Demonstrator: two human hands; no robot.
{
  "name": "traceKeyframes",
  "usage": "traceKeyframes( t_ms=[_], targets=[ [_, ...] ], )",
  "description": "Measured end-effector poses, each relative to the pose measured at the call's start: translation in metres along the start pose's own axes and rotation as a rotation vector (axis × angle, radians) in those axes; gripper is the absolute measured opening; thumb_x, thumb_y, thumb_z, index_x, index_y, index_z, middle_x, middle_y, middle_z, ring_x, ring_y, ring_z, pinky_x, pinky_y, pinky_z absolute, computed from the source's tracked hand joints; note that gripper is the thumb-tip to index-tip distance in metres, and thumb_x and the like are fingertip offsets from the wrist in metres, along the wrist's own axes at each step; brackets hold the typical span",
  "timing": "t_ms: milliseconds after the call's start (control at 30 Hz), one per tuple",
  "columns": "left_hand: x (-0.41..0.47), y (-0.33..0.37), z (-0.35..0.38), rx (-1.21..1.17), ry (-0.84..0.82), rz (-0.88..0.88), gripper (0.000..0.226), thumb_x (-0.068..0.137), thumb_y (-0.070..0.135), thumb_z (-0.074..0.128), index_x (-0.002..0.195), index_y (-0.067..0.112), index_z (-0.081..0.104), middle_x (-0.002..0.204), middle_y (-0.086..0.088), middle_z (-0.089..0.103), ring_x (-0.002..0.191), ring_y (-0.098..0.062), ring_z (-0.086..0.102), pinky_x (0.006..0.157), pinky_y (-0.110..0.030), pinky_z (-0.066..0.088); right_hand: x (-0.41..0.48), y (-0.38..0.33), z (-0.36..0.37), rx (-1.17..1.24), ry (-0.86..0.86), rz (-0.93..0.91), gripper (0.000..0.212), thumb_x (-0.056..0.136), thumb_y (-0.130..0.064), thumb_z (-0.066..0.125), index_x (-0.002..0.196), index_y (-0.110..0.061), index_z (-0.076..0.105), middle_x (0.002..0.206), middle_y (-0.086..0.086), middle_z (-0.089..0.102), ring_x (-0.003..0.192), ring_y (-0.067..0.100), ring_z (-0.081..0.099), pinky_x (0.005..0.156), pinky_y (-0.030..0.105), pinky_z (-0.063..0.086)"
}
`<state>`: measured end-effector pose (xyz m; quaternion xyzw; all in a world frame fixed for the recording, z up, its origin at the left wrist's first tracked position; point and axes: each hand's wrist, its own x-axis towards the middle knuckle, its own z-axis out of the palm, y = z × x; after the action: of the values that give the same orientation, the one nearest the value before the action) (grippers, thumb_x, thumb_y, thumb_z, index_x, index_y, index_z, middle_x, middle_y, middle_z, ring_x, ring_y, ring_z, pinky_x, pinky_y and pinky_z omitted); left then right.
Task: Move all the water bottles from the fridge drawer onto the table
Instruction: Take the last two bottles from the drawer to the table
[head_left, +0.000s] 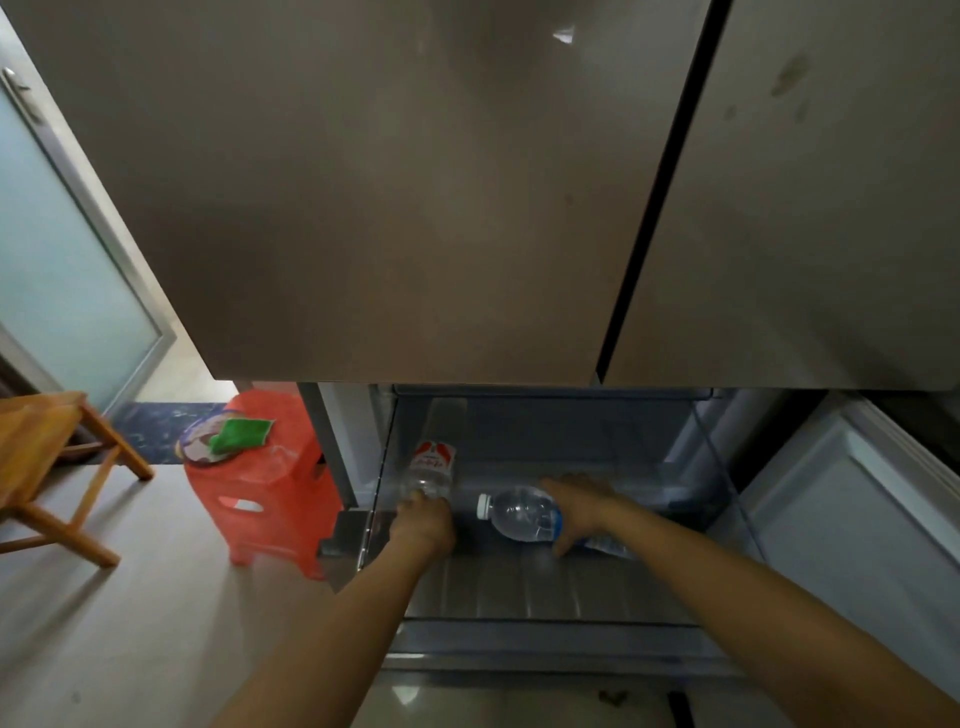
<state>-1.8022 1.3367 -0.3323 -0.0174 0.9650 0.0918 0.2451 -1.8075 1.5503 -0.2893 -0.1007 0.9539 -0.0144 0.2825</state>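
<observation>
The fridge drawer (545, 592) is pulled out below the closed upper doors. Two clear water bottles lie inside it. One with a red and white label (432, 467) lies at the left, its neck end toward me, and my left hand (423, 525) grips that near end. The other, with a white cap and a blue label (519, 514), lies on its side with the cap pointing left. My right hand (579, 506) wraps over its middle, fingers curled round the body.
A red plastic stool (275, 499) with a plate and green cloth stands left of the drawer. A wooden chair (47, 462) is further left. The upper fridge doors (389, 182) hang overhead. An open white compartment door (857, 519) is at right.
</observation>
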Motion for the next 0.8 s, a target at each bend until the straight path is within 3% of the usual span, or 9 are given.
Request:
traceKeyframes(
  t_ms=[200,333,433,533,633,800],
  targets=[
    [0.003,-0.004,-0.001,-0.058,-0.054,0.045,0.065,0.085,0.023,0.058,0.141,0.010,0.028,0.147,-0.018,0.021,0.135,-0.034,0.026,0.113,-0.041,0.029,0.006,-0.047,0.013,-0.048,0.093,-0.072,0.095,0.071,-0.035,0.075,0.145,-0.026,0.017,0.147,0.010,0.031,0.133,0.031,0.031,0.108,0.044,0.028],
    [0.004,-0.008,-0.004,-0.071,-0.060,-0.007,0.060,0.085,0.015,0.057,0.139,0.009,0.031,0.145,-0.017,0.024,0.130,-0.032,0.036,0.109,-0.035,0.033,0.006,-0.056,0.021,-0.208,0.097,-0.073,0.088,0.070,-0.035,0.075,0.142,-0.024,0.024,0.144,0.012,0.032,0.130,0.032,0.031,0.106,0.043,0.025],
    [0.003,-0.008,-0.003,-0.061,-0.093,-0.003,0.053,0.086,0.020,0.054,0.136,0.016,0.036,0.144,-0.019,0.025,0.130,-0.036,0.034,0.109,-0.041,0.033,0.003,-0.056,0.022,-0.230,0.089,-0.089,0.086,0.069,-0.036,0.074,0.139,-0.024,0.027,0.143,0.011,0.034,0.129,0.031,0.032,0.106,0.042,0.025],
    [0.015,-0.010,0.011,-0.093,-0.167,-0.052,0.063,0.084,0.024,0.054,0.140,0.012,0.029,0.145,-0.021,0.028,0.130,-0.037,0.033,0.110,-0.043,0.032,-0.004,-0.054,0.022,-0.184,0.080,-0.109,0.087,0.069,-0.035,0.074,0.141,-0.025,0.025,0.144,0.008,0.036,0.131,0.030,0.032,0.106,0.042,0.024],
    [0.001,-0.007,0.000,-0.088,-0.155,-0.024,0.059,0.088,0.017,0.051,0.140,0.006,0.026,0.142,-0.020,0.031,0.131,-0.035,0.033,0.111,-0.040,0.031,-0.015,-0.050,0.017,-0.124,0.100,-0.118,0.088,0.071,-0.033,0.073,0.142,-0.027,0.021,0.144,0.009,0.036,0.131,0.031,0.032,0.108,0.043,0.023],
    [-0.002,-0.001,-0.005,-0.174,-0.082,-0.006,0.038,0.090,0.010,0.049,0.127,0.006,0.041,0.127,-0.015,0.048,0.116,-0.028,0.049,0.105,-0.036,0.039,-0.043,-0.025,-0.012,0.218,0.355,-0.056,0.094,0.066,-0.034,0.075,0.142,-0.032,0.021,0.138,0.004,0.048,0.125,0.027,0.046,0.102,0.039,0.036]
  ],
)
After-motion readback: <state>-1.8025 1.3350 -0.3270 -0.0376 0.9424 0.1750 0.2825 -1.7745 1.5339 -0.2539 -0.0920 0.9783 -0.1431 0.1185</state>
